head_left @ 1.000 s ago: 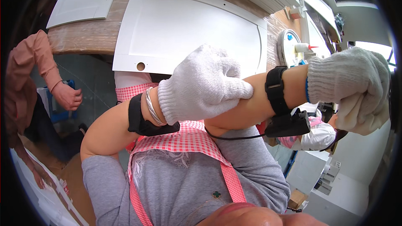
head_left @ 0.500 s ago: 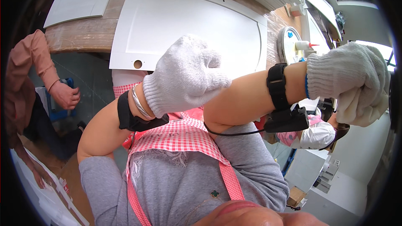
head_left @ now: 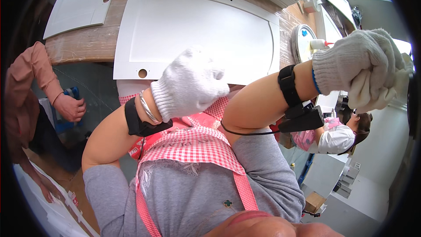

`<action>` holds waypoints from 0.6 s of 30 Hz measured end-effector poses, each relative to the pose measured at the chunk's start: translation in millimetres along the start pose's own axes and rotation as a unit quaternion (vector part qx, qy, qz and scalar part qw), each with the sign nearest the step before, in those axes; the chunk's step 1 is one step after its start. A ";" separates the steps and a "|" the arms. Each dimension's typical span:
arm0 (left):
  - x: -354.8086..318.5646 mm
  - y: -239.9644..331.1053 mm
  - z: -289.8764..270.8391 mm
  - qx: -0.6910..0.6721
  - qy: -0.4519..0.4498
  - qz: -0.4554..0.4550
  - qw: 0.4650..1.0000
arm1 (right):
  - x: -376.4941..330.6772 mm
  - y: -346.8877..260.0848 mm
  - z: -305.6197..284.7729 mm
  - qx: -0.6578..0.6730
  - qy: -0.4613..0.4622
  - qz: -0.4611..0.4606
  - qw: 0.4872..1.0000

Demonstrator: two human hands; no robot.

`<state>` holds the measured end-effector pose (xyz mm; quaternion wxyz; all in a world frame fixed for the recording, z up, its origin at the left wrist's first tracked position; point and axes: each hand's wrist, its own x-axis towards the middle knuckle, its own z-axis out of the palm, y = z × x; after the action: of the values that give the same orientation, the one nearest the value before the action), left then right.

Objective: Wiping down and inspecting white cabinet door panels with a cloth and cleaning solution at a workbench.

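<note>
A white knitted glove covers my left hand [head_left: 191,84], which is closed in a loose fist over the front edge of a white framed panel [head_left: 193,30]. Whatever may be inside that fist is hidden. On the far right my right hand [head_left: 357,61], gloved too, is raised away from the panel. Its fingers are curled round what looks like a bunched cream cloth [head_left: 372,96], partly cut off by the picture's dark rim. The panel lies flat on a wooden table and has a round hole near its front left corner.
A second white panel [head_left: 83,2] lies at the far left of the table [head_left: 79,46]. To the right, a white glue bottle with a red tip [head_left: 320,44] lies on a round lidded bucket [head_left: 302,46]. A person's hand [head_left: 70,107] is at left; another person [head_left: 335,136] is at right.
My left fist has shifted slightly left and down, nearer the panel's front edge. My right hand has risen a little with the cream cloth in it.
</note>
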<state>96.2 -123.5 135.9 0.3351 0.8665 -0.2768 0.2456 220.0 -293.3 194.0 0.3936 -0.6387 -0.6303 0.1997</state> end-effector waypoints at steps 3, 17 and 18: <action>-37.9 -31.6 -10.0 0.053 0.063 -0.129 0.988 | 4.8 24.0 -9.7 0.035 0.248 0.046 0.967; -126.5 -70.9 24.0 0.265 0.000 -0.351 0.898 | 74.7 155.5 24.9 -0.304 0.262 0.257 0.879; -128.8 -71.8 24.6 0.270 -0.002 -0.350 0.897 | 82.8 172.4 36.8 -0.313 0.211 0.279 0.883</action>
<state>54.8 -55.9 9.1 0.1520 0.9651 0.1203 0.1761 314.5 -186.4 61.4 0.2249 -0.9052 -0.3575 -0.0460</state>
